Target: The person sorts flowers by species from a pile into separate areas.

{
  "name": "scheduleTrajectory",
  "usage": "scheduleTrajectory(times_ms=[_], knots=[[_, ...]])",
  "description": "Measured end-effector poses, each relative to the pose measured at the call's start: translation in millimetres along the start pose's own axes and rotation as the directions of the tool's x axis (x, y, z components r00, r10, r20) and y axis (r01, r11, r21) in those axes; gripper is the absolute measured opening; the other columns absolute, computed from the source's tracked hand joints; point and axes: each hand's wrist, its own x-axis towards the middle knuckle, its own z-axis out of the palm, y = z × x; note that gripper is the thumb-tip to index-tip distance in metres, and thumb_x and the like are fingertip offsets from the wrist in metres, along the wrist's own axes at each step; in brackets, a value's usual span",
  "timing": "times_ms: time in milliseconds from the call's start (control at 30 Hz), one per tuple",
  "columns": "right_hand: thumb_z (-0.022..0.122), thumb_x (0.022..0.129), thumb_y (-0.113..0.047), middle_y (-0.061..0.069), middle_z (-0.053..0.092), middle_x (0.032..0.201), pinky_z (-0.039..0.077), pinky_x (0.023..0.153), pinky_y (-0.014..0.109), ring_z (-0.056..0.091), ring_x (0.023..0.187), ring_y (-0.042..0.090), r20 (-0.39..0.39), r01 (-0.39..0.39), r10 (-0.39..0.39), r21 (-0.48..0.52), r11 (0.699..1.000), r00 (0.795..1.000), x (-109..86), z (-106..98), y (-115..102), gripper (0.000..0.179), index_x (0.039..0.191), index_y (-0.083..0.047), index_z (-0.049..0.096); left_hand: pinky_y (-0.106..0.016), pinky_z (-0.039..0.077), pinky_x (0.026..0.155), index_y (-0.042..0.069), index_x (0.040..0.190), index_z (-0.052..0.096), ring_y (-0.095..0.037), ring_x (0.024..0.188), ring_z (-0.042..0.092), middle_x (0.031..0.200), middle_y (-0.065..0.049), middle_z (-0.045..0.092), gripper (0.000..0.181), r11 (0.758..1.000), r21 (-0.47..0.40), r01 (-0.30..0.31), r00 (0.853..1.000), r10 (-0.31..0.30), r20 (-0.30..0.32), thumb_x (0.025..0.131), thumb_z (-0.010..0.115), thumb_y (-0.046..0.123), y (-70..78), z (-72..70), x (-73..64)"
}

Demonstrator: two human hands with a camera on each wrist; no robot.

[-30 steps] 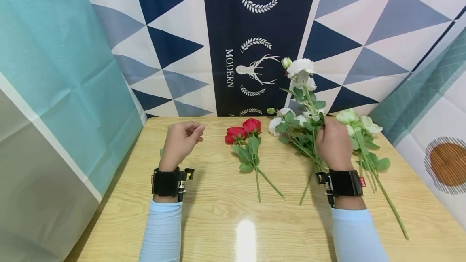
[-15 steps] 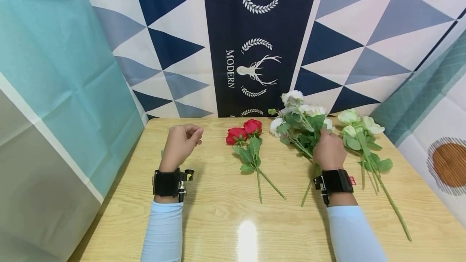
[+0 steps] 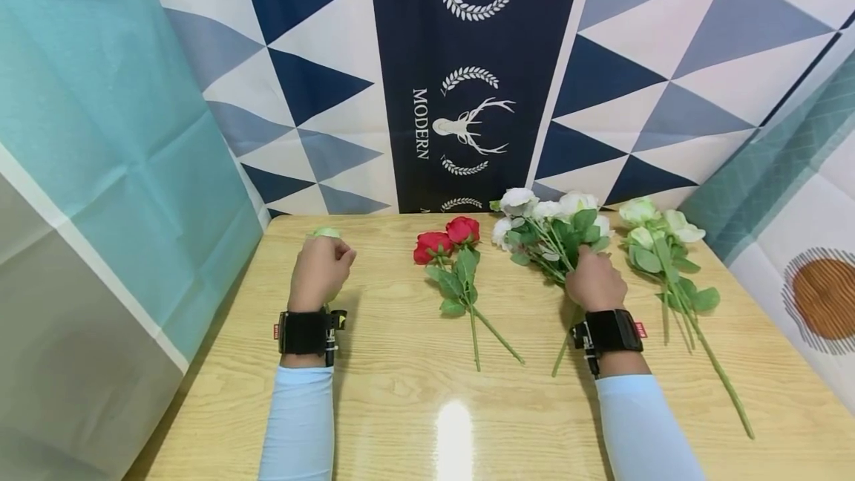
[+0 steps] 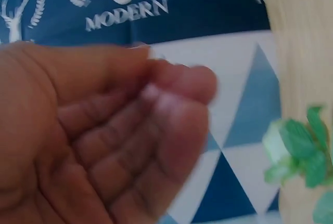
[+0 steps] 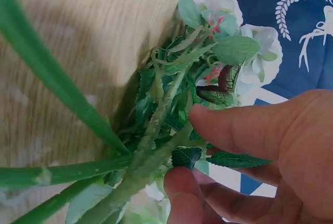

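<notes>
My right hand is at the stems of a bunch of white flowers lying at the back right. In the right wrist view the thumb and fingertips stand apart beside a green stem, with a small dark leaf between them. My left hand hovers at the back left, fingers loosely curled with nothing in them. Beyond it a pale green flower is mostly hidden by the hand; its leaves show in the left wrist view.
Two red roses with leafy stems lie mid-table. At the right lie pale green-white flowers, one long stem reaching toward the front. A patterned cloth hangs behind the wooden table.
The white flower that stood raised in my right hand has come down onto the bunch. My right hand moved slightly left and lower. The left hand shifted a little left, baring the pale green flower.
</notes>
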Motion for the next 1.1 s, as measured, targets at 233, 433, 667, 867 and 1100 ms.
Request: scheduleTrajectory(times_ms=[233, 433, 667, 867, 1100], knots=[[0.054, 0.095, -0.011, 0.041, 0.042, 0.125, 0.044, 0.06, 0.053, 0.052, 0.091, 0.053, 0.01, 0.027, -0.027, 0.002, 1.0, 1.0, -4.7, -5, -2, 0.06, 0.146, 0.009, 0.03, -0.027, 0.025, 0.037, 0.015, 0.048, 0.037, -0.015, 0.04, 0.03, 0.047, 0.003, 0.025, 0.049, 0.959, 0.149, 0.242, 0.968, -0.249, 0.027, 0.09, 0.061, 0.012, -24.6, 1.0, -3.0], [0.057, 0.091, -0.01, 0.041, 0.046, 0.121, 0.045, 0.057, 0.051, 0.055, 0.087, 0.051, -0.011, 0.065, -0.065, 0.005, 0.998, 0.998, -7.8, -15, -7, 0.062, 0.144, 0.011, 0.033, -0.037, 0.04, 0.046, 0.01, 0.059, 0.051, -0.028, 0.059, 0.055, 0.062, -0.009, 0.052, 0.034, 0.903, 0.196, 0.381, 0.911, -0.403, 0.085, 0.087, 0.066, 0.021, -44.3, 6.7, 0.1], [0.055, 0.088, -0.009, 0.04, 0.045, 0.123, 0.045, 0.057, 0.054, 0.054, 0.09, 0.053, -0.022, 0.077, -0.076, 0.015, 0.997, 0.997, -10.8, -24, -15, 0.062, 0.144, 0.009, 0.034, -0.041, 0.046, 0.052, -0.002, 0.093, 0.068, -0.035, 0.073, 0.061, 0.094, -0.024, 0.064, 0.026, 0.881, 0.224, 0.416, 0.88, -0.452, 0.146, 0.088, 0.066, 0.024, -59.3, 18.5, 3.7], [0.058, 0.091, -0.016, 0.039, 0.041, 0.13, 0.044, 0.071, 0.062, 0.049, 0.103, 0.055, -0.026, 0.116, -0.115, 0.017, 0.993, 0.993, -14.4, -26, -28, 0.065, 0.145, 0.008, 0.033, -0.043, 0.048, 0.054, -0.001, 0.102, 0.068, -0.035, 0.075, 0.062, 0.097, -0.023, 0.066, 0.035, 0.87, 0.217, 0.444, 0.869, -0.477, 0.135, 0.084, 0.072, 0.029, -68.4, 28.4, 6.8], [0.066, 0.093, -0.024, 0.036, 0.048, 0.128, 0.043, 0.083, 0.061, 0.05, 0.109, 0.051, -0.027, 0.218, -0.216, 0.107, 0.97, 0.976, -18.5, -29, -40, 0.074, 0.146, 0.011, 0.029, -0.046, 0.05, 0.056, -0.002, 0.1, 0.068, -0.036, 0.077, 0.063, 0.095, -0.024, 0.065, 0.03, 0.853, 0.233, 0.466, 0.858, -0.5, 0.113, 0.082, 0.07, 0.022, -71.7, 32.9, 6.9]])
